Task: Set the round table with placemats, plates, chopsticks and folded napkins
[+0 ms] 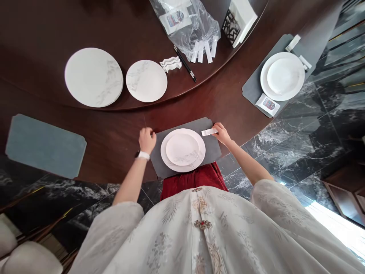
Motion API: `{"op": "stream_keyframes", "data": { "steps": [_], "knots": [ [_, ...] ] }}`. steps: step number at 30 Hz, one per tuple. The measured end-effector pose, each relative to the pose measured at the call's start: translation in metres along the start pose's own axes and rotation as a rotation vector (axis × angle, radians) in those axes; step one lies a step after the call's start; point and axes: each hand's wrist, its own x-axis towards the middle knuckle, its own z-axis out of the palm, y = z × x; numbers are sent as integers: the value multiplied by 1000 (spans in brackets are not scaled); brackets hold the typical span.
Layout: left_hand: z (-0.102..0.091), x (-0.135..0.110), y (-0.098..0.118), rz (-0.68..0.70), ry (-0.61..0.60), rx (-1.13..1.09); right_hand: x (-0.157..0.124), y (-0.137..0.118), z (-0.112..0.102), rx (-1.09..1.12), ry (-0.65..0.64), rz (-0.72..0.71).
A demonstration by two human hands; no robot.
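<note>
In front of me lies a grey placemat (212, 150) with a large white plate (201, 152) and a smaller white plate (182, 149) stacked on it. My right hand (221, 133) pinches a small white rectangular rest (209, 132) at the mat's far right corner. My left hand (147, 139) is closed in a loose fist at the mat's left edge, touching the dark wooden table; what it holds, if anything, is hidden. A white band sits on that wrist.
The raised turntable (42, 34) carries a big white plate (94, 77), a smaller plate (146, 80), white wavy rests (171, 63), black chopsticks (185, 64), a plastic bag (189, 24) and a napkin holder (238, 19). A bare blue-grey mat (44, 145) lies left; a set place (282, 76) right.
</note>
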Motion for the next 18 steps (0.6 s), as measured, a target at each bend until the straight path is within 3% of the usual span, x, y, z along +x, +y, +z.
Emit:
{"op": "stream_keyframes", "data": {
  "steps": [3, 6, 9, 12, 18],
  "knots": [
    [42, -82, -13, -227, -220, -71, 3, -10, 0, -164, -44, 70],
    [71, -130, -24, -384, -337, -271, 7, -23, -2, -316, -113, 115],
    [85, -147, -29, -475, -329, -479, 17, -31, -8, -422, -209, 24],
    [88, -150, -30, -469, -266, -514, 30, -33, -16, -506, -321, -52],
    [93, -156, -38, -423, -146, -514, 32, -27, -20, -502, -300, 73]
  ]
}}
